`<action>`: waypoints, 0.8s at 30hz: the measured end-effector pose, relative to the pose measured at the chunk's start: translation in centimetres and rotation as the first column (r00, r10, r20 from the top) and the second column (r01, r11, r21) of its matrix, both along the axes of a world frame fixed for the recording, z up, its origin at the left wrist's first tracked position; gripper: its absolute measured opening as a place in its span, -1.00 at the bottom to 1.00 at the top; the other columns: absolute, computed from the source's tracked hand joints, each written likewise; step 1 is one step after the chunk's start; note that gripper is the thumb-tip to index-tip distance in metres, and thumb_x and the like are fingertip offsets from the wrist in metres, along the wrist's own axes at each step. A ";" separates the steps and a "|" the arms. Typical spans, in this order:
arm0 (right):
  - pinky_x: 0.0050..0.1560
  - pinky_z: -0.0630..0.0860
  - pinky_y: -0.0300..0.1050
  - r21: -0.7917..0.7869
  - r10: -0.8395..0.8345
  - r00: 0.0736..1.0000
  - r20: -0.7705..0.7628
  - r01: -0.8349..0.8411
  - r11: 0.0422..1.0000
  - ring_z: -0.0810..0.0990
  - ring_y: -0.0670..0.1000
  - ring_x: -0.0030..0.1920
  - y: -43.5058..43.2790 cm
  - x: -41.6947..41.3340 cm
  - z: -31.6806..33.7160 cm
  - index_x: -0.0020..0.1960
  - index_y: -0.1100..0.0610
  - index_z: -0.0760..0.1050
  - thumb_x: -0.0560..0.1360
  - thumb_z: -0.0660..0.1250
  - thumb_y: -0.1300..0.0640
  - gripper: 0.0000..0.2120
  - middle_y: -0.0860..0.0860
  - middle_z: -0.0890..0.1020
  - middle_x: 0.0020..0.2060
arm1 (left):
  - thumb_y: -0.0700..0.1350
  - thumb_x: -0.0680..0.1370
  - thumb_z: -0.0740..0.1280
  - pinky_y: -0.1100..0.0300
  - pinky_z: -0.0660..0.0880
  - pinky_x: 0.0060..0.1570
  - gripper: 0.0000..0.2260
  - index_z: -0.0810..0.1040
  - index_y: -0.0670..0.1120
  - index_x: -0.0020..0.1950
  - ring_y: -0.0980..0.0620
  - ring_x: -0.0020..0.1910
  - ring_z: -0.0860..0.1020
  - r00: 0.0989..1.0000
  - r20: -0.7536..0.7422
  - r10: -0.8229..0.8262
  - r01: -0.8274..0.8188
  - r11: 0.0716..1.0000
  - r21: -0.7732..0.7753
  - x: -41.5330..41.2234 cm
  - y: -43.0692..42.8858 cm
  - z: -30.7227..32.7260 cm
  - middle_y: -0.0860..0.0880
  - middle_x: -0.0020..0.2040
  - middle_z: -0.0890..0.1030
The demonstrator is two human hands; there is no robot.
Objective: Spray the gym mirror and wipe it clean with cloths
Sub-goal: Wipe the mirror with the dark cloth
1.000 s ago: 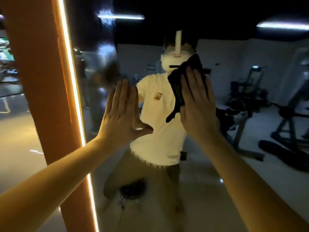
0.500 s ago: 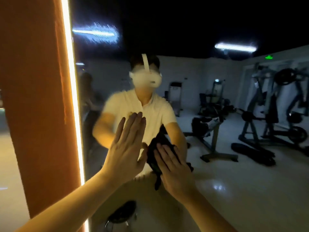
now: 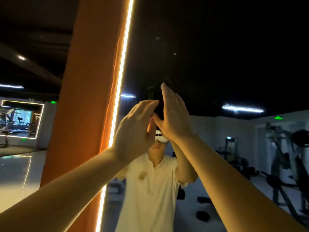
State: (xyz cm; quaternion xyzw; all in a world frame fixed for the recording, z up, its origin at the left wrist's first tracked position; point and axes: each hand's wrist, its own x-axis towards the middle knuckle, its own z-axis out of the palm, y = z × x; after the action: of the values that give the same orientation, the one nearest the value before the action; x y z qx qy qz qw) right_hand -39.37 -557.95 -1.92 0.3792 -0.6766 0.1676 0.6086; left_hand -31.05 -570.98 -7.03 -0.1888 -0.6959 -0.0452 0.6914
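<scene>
The gym mirror fills the right of the view, bounded on its left by a glowing light strip. My right hand is raised high and presses a dark cloth flat against the glass; most of the cloth is hidden behind the palm and hard to tell from the dark reflection. My left hand is flat and open beside it, fingers together, touching the right hand near the cloth's lower edge. My reflection in a pale shirt stands below the hands.
An orange pillar stands at the left of the light strip. Left of it lies a shiny floor and a lit frame with treadmills. Gym machines show in the mirror at the right.
Both hands and the cloth have moved up the mirror from chest height to above the reflected head. The view has tilted upward and the hands now touch.
</scene>
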 end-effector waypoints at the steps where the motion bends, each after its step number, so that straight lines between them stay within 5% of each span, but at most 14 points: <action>1: 0.60 0.20 0.03 0.013 0.048 0.999 0.016 -0.048 0.999 0.29 0.09 0.58 0.0 0.2 0.5 0.66 0.23 0.05 0.53 0.50 -0.04 -0.09 0.14 0.32 0.58 | -0.28 0.56 0.38 -0.03 0.58 0.32 -0.57 0.53 -0.20 0.44 -0.15 0.31 0.61 1.000 0.021 0.005 -0.005 1.000 -0.013 -0.7 0.3 1.1 -0.15 0.35 0.61; 3: 0.54 0.28 -0.05 -0.002 0.155 0.986 0.058 -0.156 0.988 0.34 0.06 0.54 1.0 0.4 0.8 0.66 0.18 0.07 0.52 0.52 0.06 -0.10 0.09 0.35 0.57 | -0.26 0.53 0.42 -0.07 0.57 0.33 -0.54 0.54 -0.16 0.45 -0.15 0.36 0.57 0.993 0.051 0.108 -0.104 0.991 -0.079 -2.5 1.0 3.1 -0.13 0.37 0.60; 6: 0.45 0.44 0.00 -0.087 0.214 0.977 -0.008 -0.214 0.973 0.40 0.02 0.50 3.9 -0.1 -0.7 0.63 0.12 0.18 0.53 0.49 0.20 -0.23 0.05 0.34 0.57 | -0.06 0.65 0.23 -0.06 0.41 0.47 -0.55 0.47 -0.13 0.53 -0.18 0.50 0.40 0.937 -0.010 0.350 -0.347 0.928 -0.136 -4.1 1.2 5.9 -0.16 0.50 0.47; 10: 0.50 0.35 0.12 -0.086 -0.027 0.997 -0.067 0.021 0.996 0.24 0.04 0.58 6.4 -2.4 -5.8 0.60 0.12 0.23 0.55 0.41 0.13 -0.32 0.01 0.22 0.62 | -0.02 0.56 0.23 -0.08 0.39 0.18 -0.59 0.59 -0.16 0.34 -0.26 0.21 0.51 0.876 -0.121 0.467 -0.471 0.882 -0.005 -3.1 -1.8 11.0 -0.25 0.30 0.54; 13: 0.55 0.26 0.21 -0.037 -0.183 0.978 -0.098 0.180 0.983 0.11 0.07 0.65 6.4 -3.7 -8.4 0.61 0.17 0.25 0.66 0.09 0.00 -0.45 0.07 0.19 0.64 | -0.04 0.47 0.11 -0.12 0.36 0.45 -0.49 0.53 -0.27 0.30 -0.33 0.41 0.44 0.909 -0.074 0.409 -0.407 0.912 0.038 -2.6 -3.7 12.7 -0.35 0.40 0.48; 19: 0.58 0.18 0.24 -0.079 -0.223 0.968 -0.118 0.214 0.974 0.12 0.09 0.65 6.3 -4.2 -12.2 0.59 0.19 0.29 0.63 0.02 0.02 -0.43 0.11 0.24 0.62 | 0.08 0.57 -0.05 -0.13 0.00 0.65 -0.28 0.09 -0.28 0.67 -0.27 0.66 0.06 0.903 0.123 0.412 -0.417 0.909 0.017 -4.4 -0.2 4.6 -0.32 0.67 0.10; 21: 0.56 0.22 0.27 -0.115 -0.225 0.965 -0.134 0.211 0.971 0.19 0.12 0.62 6.1 -4.0 -13.3 0.55 0.21 0.34 0.61 0.05 0.06 -0.45 0.14 0.30 0.59 | 0.10 0.56 -0.01 -0.12 0.04 0.65 -0.28 0.14 -0.23 0.67 -0.23 0.67 0.09 0.913 0.101 0.396 -0.378 0.912 -0.161 -4.4 1.5 -1.2 -0.29 0.67 0.11; 24: 0.55 0.23 0.28 -0.153 -0.230 0.962 -0.145 0.208 0.966 0.27 0.16 0.59 5.7 -3.8 -14.6 0.49 0.24 0.38 0.57 0.24 0.15 -0.50 0.20 0.38 0.53 | 0.11 0.58 0.06 -0.05 0.01 0.65 -0.31 0.23 -0.22 0.65 -0.20 0.66 0.16 0.855 -0.020 0.519 -0.477 0.769 -0.427 -4.3 1.6 -7.8 -0.28 0.65 0.20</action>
State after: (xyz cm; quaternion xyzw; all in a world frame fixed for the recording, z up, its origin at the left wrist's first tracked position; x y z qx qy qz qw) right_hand -43.20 -552.21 -16.49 0.2720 -0.6498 0.1137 0.7006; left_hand -35.31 -569.41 -14.79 -0.1381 -0.7473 0.2798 0.5867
